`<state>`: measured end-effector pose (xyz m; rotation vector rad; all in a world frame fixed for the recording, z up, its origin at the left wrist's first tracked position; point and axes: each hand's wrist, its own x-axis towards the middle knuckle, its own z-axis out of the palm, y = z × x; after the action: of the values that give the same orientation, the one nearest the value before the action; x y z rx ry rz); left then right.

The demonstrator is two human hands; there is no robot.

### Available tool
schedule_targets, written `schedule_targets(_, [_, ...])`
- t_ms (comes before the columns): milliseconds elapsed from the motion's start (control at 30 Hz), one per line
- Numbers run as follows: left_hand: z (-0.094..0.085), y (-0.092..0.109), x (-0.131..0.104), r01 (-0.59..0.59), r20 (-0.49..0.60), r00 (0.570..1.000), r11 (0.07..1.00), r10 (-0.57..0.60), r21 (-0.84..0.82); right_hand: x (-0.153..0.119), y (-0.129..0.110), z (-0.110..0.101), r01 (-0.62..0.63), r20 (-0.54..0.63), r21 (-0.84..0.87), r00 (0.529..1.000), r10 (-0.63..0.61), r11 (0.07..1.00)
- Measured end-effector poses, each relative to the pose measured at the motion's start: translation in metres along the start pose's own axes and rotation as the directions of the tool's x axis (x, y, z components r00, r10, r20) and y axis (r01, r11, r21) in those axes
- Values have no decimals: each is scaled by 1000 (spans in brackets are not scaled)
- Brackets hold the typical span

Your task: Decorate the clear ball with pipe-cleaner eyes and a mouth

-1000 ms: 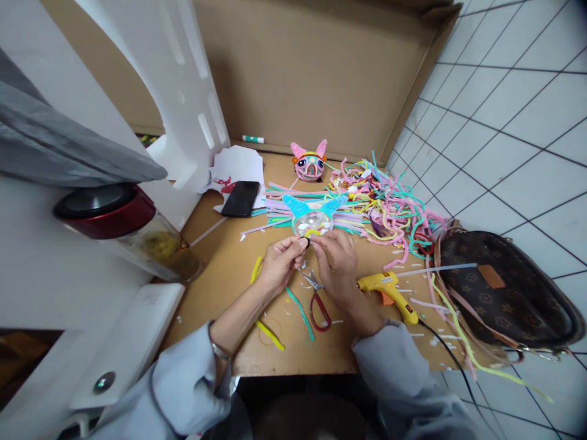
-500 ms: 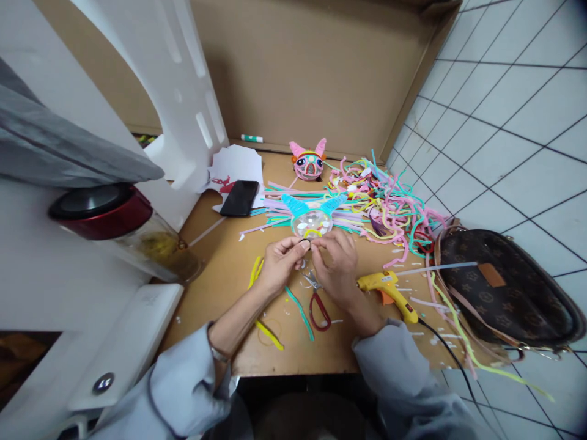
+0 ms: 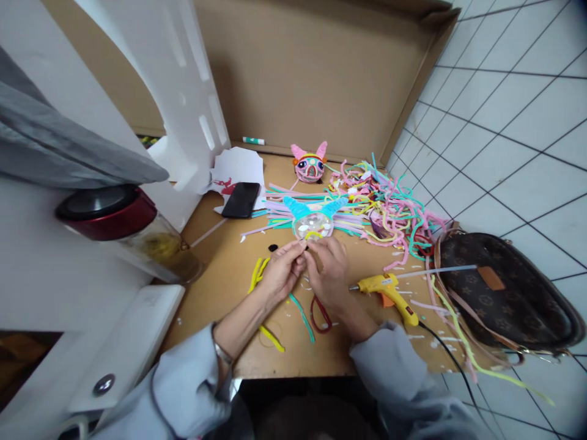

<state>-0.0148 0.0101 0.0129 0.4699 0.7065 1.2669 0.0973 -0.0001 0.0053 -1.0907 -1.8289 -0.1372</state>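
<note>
My left hand (image 3: 285, 269) and my right hand (image 3: 328, 269) meet over the middle of the table, fingertips pinched together. A tiny dark piece (image 3: 306, 247) shows between them; its kind is too small to make out. Just beyond the fingertips lies a clear round shape with blue fuzzy horns (image 3: 312, 225) and a yellow strip across its lower part. A small black disc (image 3: 273, 247) rests on the table by my left hand. Red-handled scissors (image 3: 321, 315) lie partly hidden under my right hand, with a teal pipe cleaner (image 3: 302, 318) beside them.
Yellow pipe cleaners (image 3: 257, 275) lie at left, a yellow glue gun (image 3: 387, 287) at right. Behind are a pink-horned figure (image 3: 309, 168), a tangle of pipe cleaners (image 3: 389, 208) and a phone (image 3: 241, 200). A glass bottle (image 3: 160, 244) and a brown bag (image 3: 513, 293) flank the table.
Both hands have drawn closer together, the right one shifting slightly left and covering more of the scissors. The black disc at left is now visible on the table.
</note>
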Motion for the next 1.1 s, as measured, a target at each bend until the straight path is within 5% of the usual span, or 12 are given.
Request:
schedule_targets(433, [-2, -1, 1, 52, 0, 999, 998, -52, -24, 4, 12, -4, 4, 20, -16, 1000, -4, 1000])
schedule_targets(667, [-3, 1, 1, 50, 50, 998, 998, -49, -27, 11, 18, -8, -27, 35, 128, 999, 22, 991])
schedule_targets(1100, [-10, 10, 3, -137, 153, 984, 944, 94, 301, 18, 22, -12, -137, 111, 402, 989, 100, 905])
